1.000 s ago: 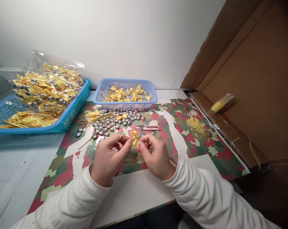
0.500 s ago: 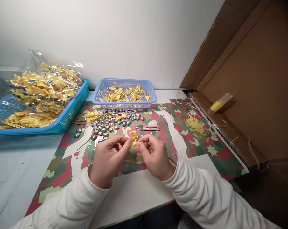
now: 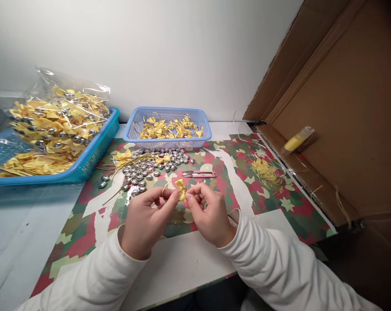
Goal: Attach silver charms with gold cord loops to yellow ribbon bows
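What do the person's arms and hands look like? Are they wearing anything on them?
Both arms wear long, soft-looking white sleeves, the left sleeve and the right sleeve, each ending in a snug cuff at the wrist. The left hand and right hand are bare: no gloves, and no rings or watch show. The fingernails look short and plain.

No words, labels, brand names or numbers can be read anywhere; the patterned red, green and cream paper sheet (image 3: 247, 190) on the surface bears only star shapes.
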The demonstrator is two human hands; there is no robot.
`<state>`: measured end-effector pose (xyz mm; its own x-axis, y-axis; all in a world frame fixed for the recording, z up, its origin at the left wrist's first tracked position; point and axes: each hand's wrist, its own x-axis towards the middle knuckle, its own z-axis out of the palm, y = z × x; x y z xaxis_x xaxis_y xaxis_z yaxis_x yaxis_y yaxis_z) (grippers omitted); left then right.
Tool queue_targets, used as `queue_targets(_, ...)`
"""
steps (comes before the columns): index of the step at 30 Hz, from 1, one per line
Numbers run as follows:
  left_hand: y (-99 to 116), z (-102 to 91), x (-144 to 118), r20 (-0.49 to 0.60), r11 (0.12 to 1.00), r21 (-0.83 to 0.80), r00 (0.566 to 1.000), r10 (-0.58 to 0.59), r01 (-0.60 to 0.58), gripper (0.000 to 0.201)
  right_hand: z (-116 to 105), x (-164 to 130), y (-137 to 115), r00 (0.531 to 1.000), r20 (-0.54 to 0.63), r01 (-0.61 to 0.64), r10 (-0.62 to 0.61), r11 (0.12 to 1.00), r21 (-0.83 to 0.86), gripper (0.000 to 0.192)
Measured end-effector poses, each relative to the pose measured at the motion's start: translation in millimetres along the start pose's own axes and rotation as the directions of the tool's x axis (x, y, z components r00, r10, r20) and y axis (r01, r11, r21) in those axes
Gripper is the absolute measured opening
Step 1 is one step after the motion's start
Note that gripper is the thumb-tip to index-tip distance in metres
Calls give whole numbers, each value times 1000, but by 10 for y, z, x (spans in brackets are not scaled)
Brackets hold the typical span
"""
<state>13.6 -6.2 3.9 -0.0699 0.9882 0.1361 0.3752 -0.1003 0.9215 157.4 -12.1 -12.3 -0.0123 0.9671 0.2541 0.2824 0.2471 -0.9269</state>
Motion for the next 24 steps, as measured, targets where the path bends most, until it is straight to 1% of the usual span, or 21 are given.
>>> queue_targets(3, 22, -1, -18, 6, 1000, 21, 1000, -11, 11, 29, 6, -7, 7, 1000, -8, 2, -2, 1000, -1, 15)
queue_targets(9, -11, 7, -22, -8, 996, 77, 998, 55, -54, 29, 27, -18, 43, 1000, -12, 5, -5, 1000, 10, 14)
queue_targets(11, -23, 19, -22, -14, 991, 103, 996, 88, -86, 28, 39, -29, 61, 1000, -1, 2, -2, 1000, 22, 13)
queue_targets(16, -38, 71, -45, -69, 957, 182, 967, 244, -228, 25, 78, -70, 72, 1000, 20, -13, 12, 1000, 16, 11)
queue_targets(19, -36, 80, -59, -78, 952, 188, 962, 260, -242, 24, 94, -78, 68, 999, 18, -29, 29, 999, 29, 11)
queue_targets(24, -16, 37, -41, -75, 943, 180, 952, 297, -280, 20, 101, -65, 95, 1000, 15, -17, 16, 998, 61, 10)
